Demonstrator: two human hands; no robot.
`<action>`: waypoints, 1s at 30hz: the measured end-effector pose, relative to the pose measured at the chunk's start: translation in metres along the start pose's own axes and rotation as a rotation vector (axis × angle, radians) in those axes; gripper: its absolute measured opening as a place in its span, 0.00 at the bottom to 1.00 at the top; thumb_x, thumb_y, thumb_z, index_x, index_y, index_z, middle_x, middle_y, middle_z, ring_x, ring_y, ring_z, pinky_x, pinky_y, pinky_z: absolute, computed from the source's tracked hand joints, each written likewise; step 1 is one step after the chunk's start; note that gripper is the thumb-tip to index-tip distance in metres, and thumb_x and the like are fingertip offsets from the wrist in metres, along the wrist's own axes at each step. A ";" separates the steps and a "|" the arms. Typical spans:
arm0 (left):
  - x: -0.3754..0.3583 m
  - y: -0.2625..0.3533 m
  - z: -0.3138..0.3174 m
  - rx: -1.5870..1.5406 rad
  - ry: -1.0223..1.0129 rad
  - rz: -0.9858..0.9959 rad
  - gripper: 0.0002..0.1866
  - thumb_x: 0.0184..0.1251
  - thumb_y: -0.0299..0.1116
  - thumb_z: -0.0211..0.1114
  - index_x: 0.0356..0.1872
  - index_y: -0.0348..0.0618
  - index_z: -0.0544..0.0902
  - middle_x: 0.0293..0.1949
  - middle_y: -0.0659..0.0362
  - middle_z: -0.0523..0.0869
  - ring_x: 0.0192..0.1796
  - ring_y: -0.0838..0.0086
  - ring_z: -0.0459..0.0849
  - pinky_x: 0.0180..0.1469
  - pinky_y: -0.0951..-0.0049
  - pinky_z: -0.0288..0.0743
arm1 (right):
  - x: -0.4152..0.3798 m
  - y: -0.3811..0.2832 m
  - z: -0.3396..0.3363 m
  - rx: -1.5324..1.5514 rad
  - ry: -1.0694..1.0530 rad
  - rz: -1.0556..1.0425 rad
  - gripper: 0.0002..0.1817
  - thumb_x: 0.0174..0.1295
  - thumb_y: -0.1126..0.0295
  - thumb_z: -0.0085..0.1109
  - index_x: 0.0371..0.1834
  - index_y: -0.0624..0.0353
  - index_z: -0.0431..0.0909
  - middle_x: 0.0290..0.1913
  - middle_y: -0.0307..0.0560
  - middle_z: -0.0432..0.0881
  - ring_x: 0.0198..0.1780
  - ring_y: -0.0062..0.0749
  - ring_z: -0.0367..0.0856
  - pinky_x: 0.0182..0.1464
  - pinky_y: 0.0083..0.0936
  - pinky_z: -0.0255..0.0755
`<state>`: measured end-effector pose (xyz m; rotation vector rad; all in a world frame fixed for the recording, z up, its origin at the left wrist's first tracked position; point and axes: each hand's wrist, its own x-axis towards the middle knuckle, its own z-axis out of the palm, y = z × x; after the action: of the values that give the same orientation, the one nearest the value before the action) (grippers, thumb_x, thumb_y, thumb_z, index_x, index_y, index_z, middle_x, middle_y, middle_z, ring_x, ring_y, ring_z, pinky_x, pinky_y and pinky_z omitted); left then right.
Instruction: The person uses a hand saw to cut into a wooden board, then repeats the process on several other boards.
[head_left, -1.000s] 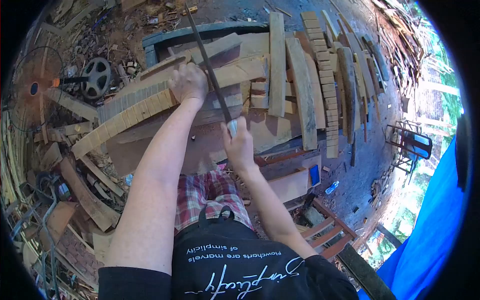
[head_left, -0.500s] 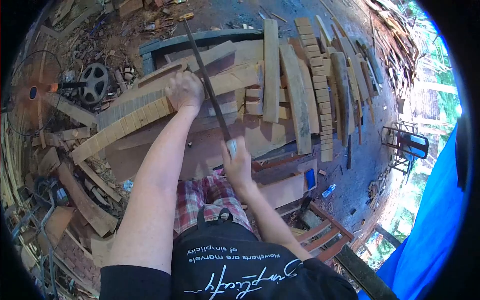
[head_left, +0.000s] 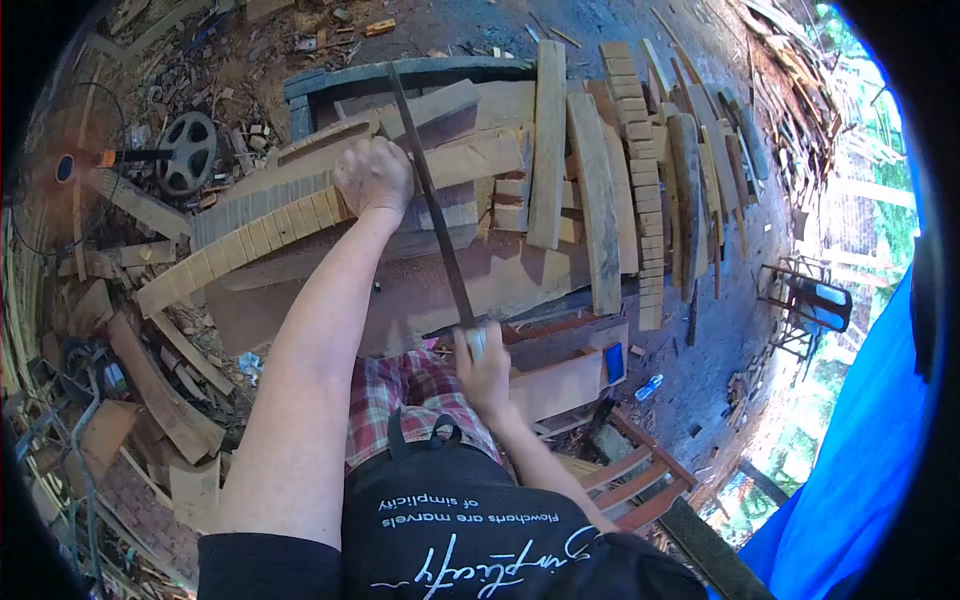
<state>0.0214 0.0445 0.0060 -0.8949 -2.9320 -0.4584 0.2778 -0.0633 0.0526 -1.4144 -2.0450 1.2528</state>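
Observation:
My left hand (head_left: pixel 374 178) is closed on a long curved wooden piece (head_left: pixel 245 243) with evenly spaced cuts across it. My right hand (head_left: pixel 483 368) is wrapped round the pale handle of a handsaw (head_left: pixel 430 195). The long dark blade points away from me and passes just right of my left hand, across the wood. Under the blade lie more boards (head_left: pixel 470 160) on the workbench, whose blue-grey edge beam (head_left: pixel 420 68) shows at the far side.
Planks (head_left: pixel 548 140) and another notched strip (head_left: pixel 648 200) lie to the right. A standing fan (head_left: pixel 66 168) is at the left. A slatted wooden chair (head_left: pixel 640 475), a plastic bottle (head_left: pixel 649 387) and a dark metal-framed chair (head_left: pixel 815 300) are on the right.
My right hand has pulled the saw back toward me and slightly to the right. My left hand stays on the curved wood.

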 end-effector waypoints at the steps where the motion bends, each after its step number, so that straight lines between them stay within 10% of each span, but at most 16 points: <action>1: 0.000 -0.001 -0.001 0.013 -0.016 -0.012 0.13 0.63 0.39 0.53 0.31 0.47 0.85 0.38 0.56 0.85 0.46 0.60 0.81 0.49 0.57 0.70 | -0.011 0.003 -0.006 -0.011 -0.013 -0.007 0.13 0.65 0.66 0.58 0.41 0.63 0.67 0.30 0.65 0.78 0.36 0.65 0.78 0.34 0.46 0.71; 3: 0.000 -0.005 0.003 0.025 -0.051 -0.009 0.14 0.65 0.41 0.52 0.33 0.48 0.85 0.39 0.56 0.85 0.46 0.61 0.81 0.47 0.56 0.71 | -0.026 0.007 -0.011 -0.076 -0.030 0.035 0.15 0.63 0.67 0.61 0.41 0.65 0.67 0.26 0.58 0.79 0.28 0.49 0.84 0.30 0.35 0.74; 8: 0.000 -0.008 0.002 0.052 -0.085 0.011 0.16 0.67 0.43 0.50 0.34 0.49 0.84 0.41 0.56 0.84 0.47 0.61 0.80 0.46 0.55 0.71 | 0.085 -0.023 0.035 0.002 0.020 -0.086 0.14 0.65 0.65 0.58 0.42 0.63 0.66 0.29 0.67 0.77 0.34 0.69 0.75 0.32 0.50 0.67; 30: -0.002 -0.004 0.002 0.031 -0.151 -0.035 0.13 0.67 0.42 0.52 0.37 0.51 0.84 0.42 0.59 0.83 0.49 0.63 0.78 0.49 0.55 0.68 | -0.012 0.005 0.000 -0.062 -0.020 0.007 0.14 0.64 0.68 0.59 0.42 0.65 0.67 0.30 0.61 0.78 0.34 0.58 0.81 0.34 0.40 0.73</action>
<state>0.0204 0.0407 0.0029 -0.9142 -3.0857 -0.3612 0.2854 -0.0731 0.0507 -1.4434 -2.1110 1.2207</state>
